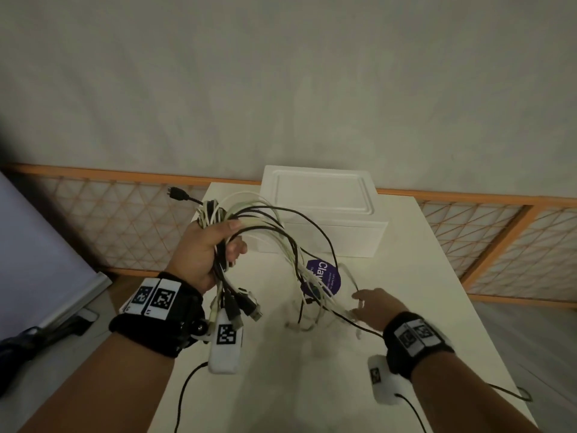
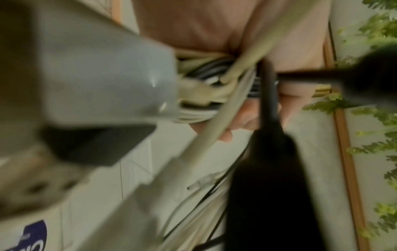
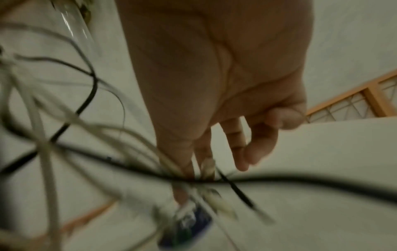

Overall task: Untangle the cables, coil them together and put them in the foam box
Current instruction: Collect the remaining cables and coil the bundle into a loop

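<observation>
Lower left: left hand (image 1: 203, 254) clamped round bundled black and white cables (image 1: 274, 226), anchoring them; right hand (image 1: 379, 306), fingers loose, reaching trailing ends.

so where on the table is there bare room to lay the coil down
Bare table right of the foam box and near edge between the wrists. Crowded mid-table: loose cables over the purple sticker.

A dim room is shown, in which a white table (image 1: 406, 307) is set before a plain grey-white wall (image 1: 281, 73), with an orange-framed lattice panel (image 1: 487, 239) run from nine to three o'clock behind it, and green fern-like foliage (image 2: 376, 105) is seen beside it.
</observation>
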